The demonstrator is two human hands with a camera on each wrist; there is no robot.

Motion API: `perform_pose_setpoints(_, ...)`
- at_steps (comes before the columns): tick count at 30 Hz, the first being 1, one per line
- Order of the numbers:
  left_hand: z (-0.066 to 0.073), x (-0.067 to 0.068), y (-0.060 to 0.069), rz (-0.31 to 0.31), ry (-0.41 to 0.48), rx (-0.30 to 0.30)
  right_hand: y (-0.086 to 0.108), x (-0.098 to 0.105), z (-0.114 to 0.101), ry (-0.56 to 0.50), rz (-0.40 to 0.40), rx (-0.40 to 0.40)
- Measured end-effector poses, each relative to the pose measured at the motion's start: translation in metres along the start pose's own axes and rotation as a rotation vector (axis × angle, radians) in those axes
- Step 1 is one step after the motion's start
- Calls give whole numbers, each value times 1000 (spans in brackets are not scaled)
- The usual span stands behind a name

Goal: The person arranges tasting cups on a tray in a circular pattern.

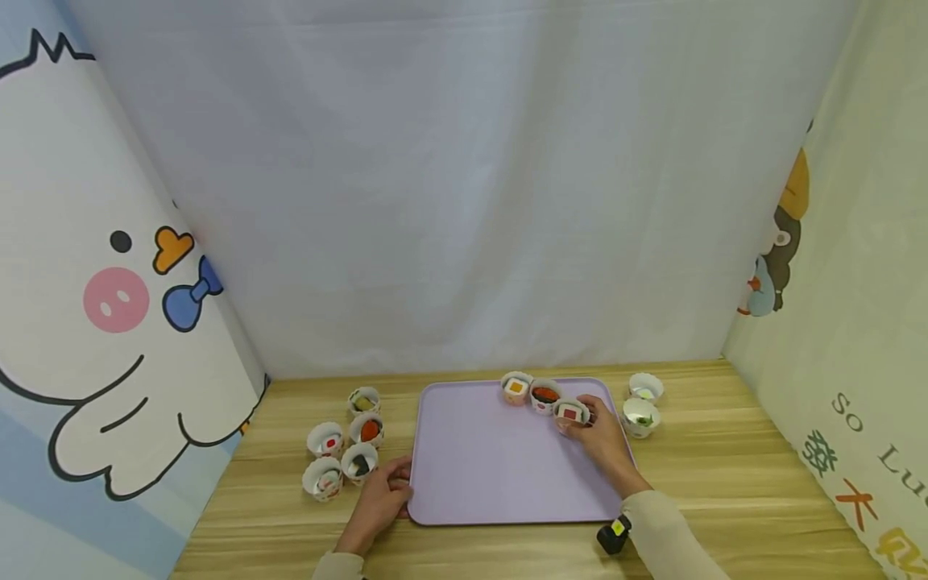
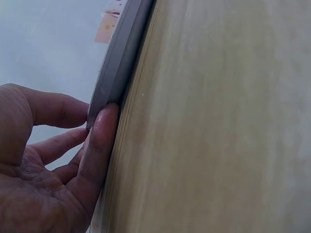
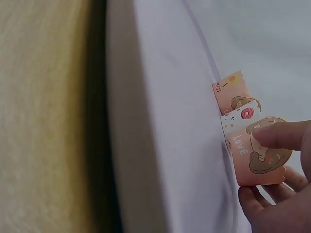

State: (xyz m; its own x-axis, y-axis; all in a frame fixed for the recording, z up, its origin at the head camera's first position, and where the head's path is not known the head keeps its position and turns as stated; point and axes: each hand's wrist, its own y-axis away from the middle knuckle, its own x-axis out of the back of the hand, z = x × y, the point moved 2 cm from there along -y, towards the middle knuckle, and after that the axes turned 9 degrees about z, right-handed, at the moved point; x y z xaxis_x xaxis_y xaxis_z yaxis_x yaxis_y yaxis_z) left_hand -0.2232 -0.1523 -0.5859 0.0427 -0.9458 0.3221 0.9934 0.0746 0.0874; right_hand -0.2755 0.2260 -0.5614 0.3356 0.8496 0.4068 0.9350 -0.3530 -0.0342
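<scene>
My right hand (image 1: 602,441) grips a small paper cup (image 1: 571,413) with a white piece and a dark red square inside, at the right rear of the lilac tray (image 1: 493,467). In the right wrist view its pink side reads LOVE (image 3: 245,150), with thumb and fingers around it. Two more cups stand beside it along the tray's back rim: one with a red topping (image 1: 545,395), one with a yellow square (image 1: 515,388). My left hand (image 1: 380,495) pinches the tray's left edge near the front corner; the left wrist view shows fingers on that rim (image 2: 114,68).
Left of the tray several cups are grouped, including one with a dark piece (image 1: 359,463) and one with a red topping (image 1: 367,432). Two cups stand to the right, one holding something green (image 1: 641,417). A small black object (image 1: 614,535) appears by the right sleeve.
</scene>
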Motion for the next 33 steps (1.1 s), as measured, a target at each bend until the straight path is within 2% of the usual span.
perform_pose_setpoints(14,-3,-1,-3,10,-5,-7,-4,-4,4,26,-3,18)
perform_pose_setpoints(19,-2,-1,-2,9,5,-9,-3,-3,4,50,-23,20)
perform_pose_setpoints(20,3,0,1,8,5,-12,-3,-3,4,50,-29,20)
perform_pose_setpoints(26,4,0,1,8,1,-8,1,-1,3,22,-63,41)
perform_pose_setpoints(27,-1,-1,-1,9,1,-6,2,-1,2,15,-70,44)
perform_pose_setpoints(33,-3,-1,-2,9,8,-11,9,9,-5,7,-89,52)
